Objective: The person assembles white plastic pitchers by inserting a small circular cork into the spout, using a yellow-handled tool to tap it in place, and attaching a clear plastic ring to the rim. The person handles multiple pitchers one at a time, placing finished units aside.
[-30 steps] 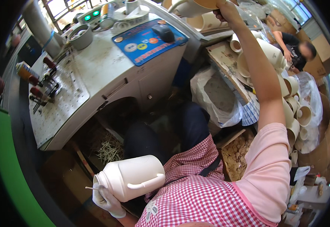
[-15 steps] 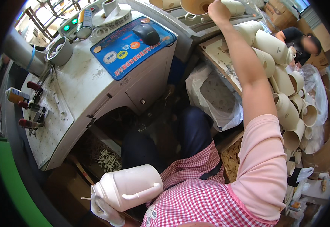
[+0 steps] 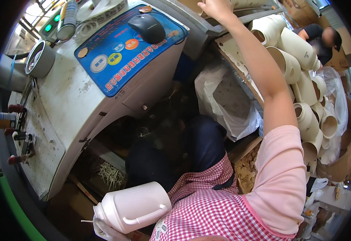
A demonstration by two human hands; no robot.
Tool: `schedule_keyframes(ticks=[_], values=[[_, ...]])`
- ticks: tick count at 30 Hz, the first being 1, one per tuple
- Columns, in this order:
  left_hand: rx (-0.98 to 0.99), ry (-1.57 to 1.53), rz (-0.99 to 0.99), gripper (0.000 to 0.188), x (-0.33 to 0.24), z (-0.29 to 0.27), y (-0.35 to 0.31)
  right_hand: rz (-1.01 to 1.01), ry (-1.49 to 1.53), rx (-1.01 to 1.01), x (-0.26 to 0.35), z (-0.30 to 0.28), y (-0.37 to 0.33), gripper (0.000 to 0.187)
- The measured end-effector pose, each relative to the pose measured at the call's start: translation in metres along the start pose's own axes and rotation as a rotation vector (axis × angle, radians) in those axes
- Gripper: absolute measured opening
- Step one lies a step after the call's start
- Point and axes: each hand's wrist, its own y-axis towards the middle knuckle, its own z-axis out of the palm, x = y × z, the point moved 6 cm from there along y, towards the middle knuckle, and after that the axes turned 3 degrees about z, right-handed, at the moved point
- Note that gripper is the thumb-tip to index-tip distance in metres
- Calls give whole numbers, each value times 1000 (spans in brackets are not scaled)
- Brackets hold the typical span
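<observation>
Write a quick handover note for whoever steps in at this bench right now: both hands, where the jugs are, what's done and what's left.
Left hand, gloved, grips a white handled jug low at the person's left side, lying sideways, neck pointing left.
Right hand is stretched up to the top of the picture, by the tray edge; what its grip holds is out of view.
A pile of cream jugs lies on the right, open mouths showing.
Done: one jug is in hand.
Left: that jug is not yet set down; the pile looks unsorted.
</observation>
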Motion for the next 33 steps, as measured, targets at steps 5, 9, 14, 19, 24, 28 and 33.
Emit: schedule_keyframes(ticks=[5, 9, 14, 19, 24, 28, 33], values=[[-9, 6, -13, 49, -5, 5, 4, 125, 53, -158, -49, 30, 37, 30], [-34, 12, -29, 50, -7, 4, 0, 531, 355, -123, -119, 46, 57, 32], [-60, 6, -21, 50, -18, -17, -17, 77, 45, -105, -81, -11, 19, 48], [92, 206, 63, 55, -24, -27, -25, -144, 610, 383, -37, -78, -152, 27], [54, 153, 182, 44, -17, -28, -43, 94, 511, 1025, -105, -48, -360, 26], [85, 267, 391, 46, -28, -36, -56, 85, 44, 617, -146, -38, -428, 17], [186, 445, 525, 37, -45, -34, -60, 156, 720, 454, -132, -85, -453, 21]])
